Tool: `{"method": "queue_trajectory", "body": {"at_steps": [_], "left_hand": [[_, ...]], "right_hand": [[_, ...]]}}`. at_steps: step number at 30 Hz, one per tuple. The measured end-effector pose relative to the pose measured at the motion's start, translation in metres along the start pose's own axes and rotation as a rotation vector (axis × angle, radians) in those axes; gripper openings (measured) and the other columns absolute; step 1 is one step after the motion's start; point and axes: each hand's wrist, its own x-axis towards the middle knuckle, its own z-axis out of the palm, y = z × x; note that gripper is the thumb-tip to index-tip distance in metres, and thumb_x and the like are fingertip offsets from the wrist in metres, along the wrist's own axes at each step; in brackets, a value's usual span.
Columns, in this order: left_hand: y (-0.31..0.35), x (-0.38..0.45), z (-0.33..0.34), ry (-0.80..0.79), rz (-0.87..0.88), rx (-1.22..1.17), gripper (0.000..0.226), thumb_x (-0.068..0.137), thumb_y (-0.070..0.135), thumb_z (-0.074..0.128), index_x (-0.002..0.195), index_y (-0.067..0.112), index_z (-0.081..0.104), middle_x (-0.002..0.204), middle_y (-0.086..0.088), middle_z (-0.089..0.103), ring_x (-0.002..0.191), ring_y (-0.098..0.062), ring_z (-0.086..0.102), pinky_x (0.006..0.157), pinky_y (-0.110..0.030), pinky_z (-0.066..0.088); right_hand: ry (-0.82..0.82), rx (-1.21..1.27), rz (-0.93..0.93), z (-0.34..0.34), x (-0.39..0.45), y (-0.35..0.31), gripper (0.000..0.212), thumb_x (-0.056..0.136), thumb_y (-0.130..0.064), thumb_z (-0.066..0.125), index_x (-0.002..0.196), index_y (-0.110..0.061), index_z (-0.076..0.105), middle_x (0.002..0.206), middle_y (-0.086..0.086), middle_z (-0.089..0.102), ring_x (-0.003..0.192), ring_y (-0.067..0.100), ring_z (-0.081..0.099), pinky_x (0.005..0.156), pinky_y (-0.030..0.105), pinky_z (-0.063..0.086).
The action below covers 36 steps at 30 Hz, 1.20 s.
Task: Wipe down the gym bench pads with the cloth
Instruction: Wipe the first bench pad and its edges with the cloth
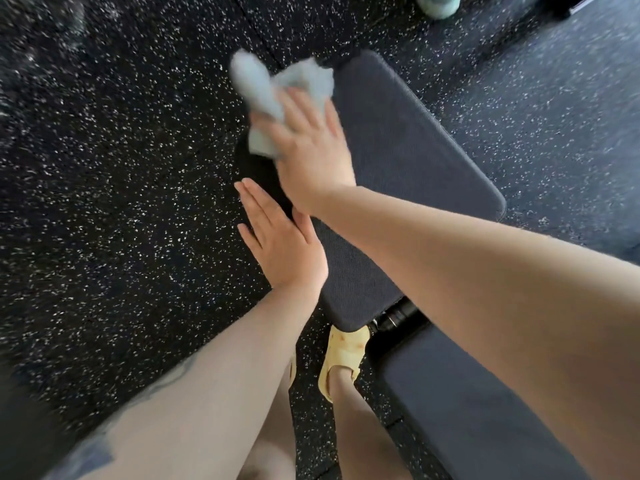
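One head view, looking down. Black rubber floor [121, 168] flecked with white fills the left half of the scene; to the far right a paler, grey-blue flecked stretch of flooring [554, 109] adjoins it. A pale green shoe [438, 3] shows at the top edge. Two dark, fine-textured pads of a gym bench run diagonally: the upper pad [408, 161], with rounded corners, and the lower pad [460, 403], nearer the viewer; between them a black metal hinge part [398, 315] is exposed. A foot in a yellow sandal [343, 355] stands on the floor just beside the gap.

Right hand [308, 147]: reaches across to the left edge of the upper pad, back of hand up, fingers laid roughly together over the cloth [277, 95], thumb tucked against it, so the cloth is held beneath and ahead of the fingertips. The cloth is pale blue-grey, crumpled and motion-blurred; one lobe projects beyond the fingertips over the floor, another lies at the pad's far left corner, and a fold hangs beside the thumb.

Left hand [280, 247]: flat, fingers straight and pressed together, pointing up-left, lying along the pad's left edge just below the right wrist; whether it touches the pad cannot be told.
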Motion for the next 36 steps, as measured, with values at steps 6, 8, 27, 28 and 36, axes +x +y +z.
{"method": "queue_trajectory", "body": {"at_steps": [6,8,27,28,36], "left_hand": [[0.001,0.0,-0.006,-0.086,0.029,-0.001,0.07,0.102,0.034,0.028,0.152,0.009,-0.014,0.162,-0.007,-0.012,0.15,-0.016,-0.001,0.12,-0.043,0.001],[0.003,-0.001,-0.006,-0.059,0.011,0.057,0.068,0.102,0.033,0.026,0.152,0.007,-0.013,0.162,-0.01,-0.01,0.15,-0.019,-0.001,0.121,-0.045,0.004],[0.037,-0.018,0.012,-0.173,0.446,0.31,0.062,0.103,0.032,0.03,0.155,0.015,-0.001,0.163,-0.002,-0.004,0.15,-0.02,-0.004,0.12,-0.041,0.003],[0.034,-0.015,0.01,-0.167,0.46,0.3,0.061,0.104,0.031,0.031,0.155,0.017,0.002,0.163,-0.001,-0.002,0.15,-0.019,-0.003,0.12,-0.041,0.004],[-0.002,0.02,-0.017,-0.097,0.429,0.338,0.057,0.103,0.036,0.027,0.155,0.022,0.006,0.163,0.001,-0.001,0.15,-0.018,-0.003,0.12,-0.043,0.002]], "right_hand": [[-0.095,-0.193,-0.336,-0.04,-0.033,0.146,0.06,0.083,-0.012,0.037,0.141,-0.026,0.046,0.147,0.011,0.042,0.138,0.032,0.034,0.115,0.049,0.027],[0.04,-0.044,0.254,-0.048,-0.043,0.158,0.054,0.088,-0.014,0.039,0.141,-0.026,0.043,0.145,0.012,0.042,0.132,0.034,0.038,0.106,0.05,0.036],[0.089,0.305,0.814,-0.05,-0.123,0.166,0.034,0.097,-0.046,0.036,0.125,-0.033,0.052,0.109,0.002,0.066,0.099,0.025,0.058,0.078,0.035,0.044],[0.038,0.326,0.901,-0.056,-0.134,0.173,0.03,0.094,-0.042,0.037,0.115,-0.032,0.057,0.099,0.004,0.066,0.09,0.026,0.06,0.076,0.033,0.046],[0.217,0.186,0.4,-0.014,-0.047,0.046,0.043,0.084,-0.017,0.044,0.123,-0.027,0.06,0.14,0.003,0.05,0.132,0.028,0.04,0.109,0.043,0.033]]}}
